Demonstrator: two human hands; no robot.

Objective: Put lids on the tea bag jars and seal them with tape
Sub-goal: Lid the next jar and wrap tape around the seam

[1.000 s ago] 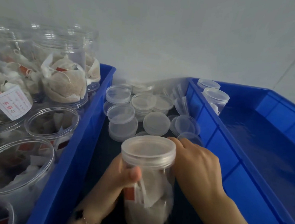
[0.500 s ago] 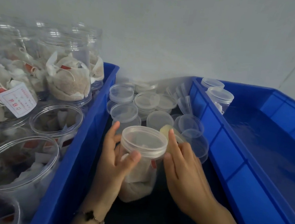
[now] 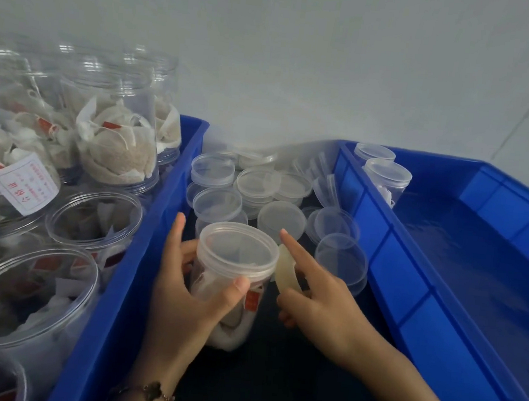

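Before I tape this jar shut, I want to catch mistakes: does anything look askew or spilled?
Nothing stands out. The lid sits level on the jar the left hand grips; the right hand holds the tape roll beside it. The loose lids are merely piled unevenly.

Two blue bins [image 3: 408, 293] stood left and right. Three capped jars [image 3: 235, 281] showed, two of them far right; a heap of loose lids [image 3: 282, 219], uncountable, lay between.
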